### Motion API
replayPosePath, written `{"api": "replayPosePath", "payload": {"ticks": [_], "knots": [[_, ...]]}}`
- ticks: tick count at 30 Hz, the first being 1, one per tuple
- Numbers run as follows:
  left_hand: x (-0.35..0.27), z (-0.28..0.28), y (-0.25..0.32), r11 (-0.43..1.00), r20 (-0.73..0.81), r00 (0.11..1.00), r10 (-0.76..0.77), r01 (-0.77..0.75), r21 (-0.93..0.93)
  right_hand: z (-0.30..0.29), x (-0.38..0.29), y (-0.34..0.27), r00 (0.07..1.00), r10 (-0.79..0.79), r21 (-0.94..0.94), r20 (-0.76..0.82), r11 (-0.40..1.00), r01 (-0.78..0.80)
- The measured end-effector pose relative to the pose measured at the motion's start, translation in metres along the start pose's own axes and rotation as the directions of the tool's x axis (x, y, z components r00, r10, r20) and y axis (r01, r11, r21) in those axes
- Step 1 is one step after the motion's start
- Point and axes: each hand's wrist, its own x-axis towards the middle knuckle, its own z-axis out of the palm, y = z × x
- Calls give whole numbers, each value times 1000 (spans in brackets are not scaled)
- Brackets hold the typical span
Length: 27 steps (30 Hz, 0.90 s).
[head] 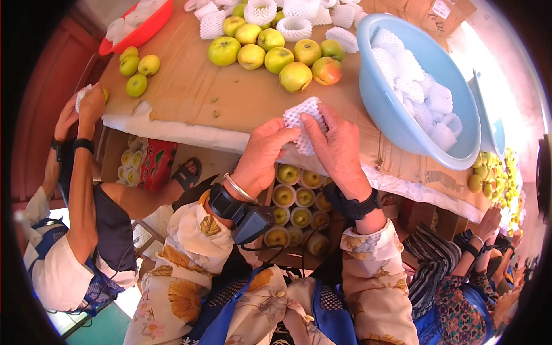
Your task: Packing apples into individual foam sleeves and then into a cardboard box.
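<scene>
Between my two hands is a white foam fruit net (304, 123), held over the table's front edge. My left hand (269, 148) pinches its left side between thumb and fingers. With thumb and fingers, my right hand (338, 140) grips the right side. Whether a fruit sits inside the net cannot be seen. Just beyond lies a group of loose yellow-green apples (278, 59), one with a red blush (326, 70). Below my hands, under the table edge, a carton holds apples in foam nets (299, 196) in rows.
A blue plastic basin (366, 82) of foam nets (414, 82) stands at right. More nets (297, 8) lie behind the apples. A red basin (148, 30) is far left. A co-worker's hands (84, 105) hold a netted fruit at left; other people's hands (489, 224) are at right.
</scene>
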Motion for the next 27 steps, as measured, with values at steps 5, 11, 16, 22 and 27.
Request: {"api": "replayPosePath", "payload": {"ticks": [5,11,16,22,27], "knots": [[-4,0,1,991,25,998,-60,63,-119,4,-2,-4,999,-6,12,37,1000,6],[-1,-11,-8,938,271,950,-155,227,-261,7,-3,-4,987,71,276,147,955,-110],[-6,-14,1,923,324,929,-177,272,-274,8,-1,3,992,23,198,127,979,-48],[6,-25,0,838,120,992,27,43,-545,3,8,2,996,27,355,81,933,-54],[29,-29,33,842,-295,858,421,-490,-224,8,5,19,986,-169,50,-2,984,169]]}}
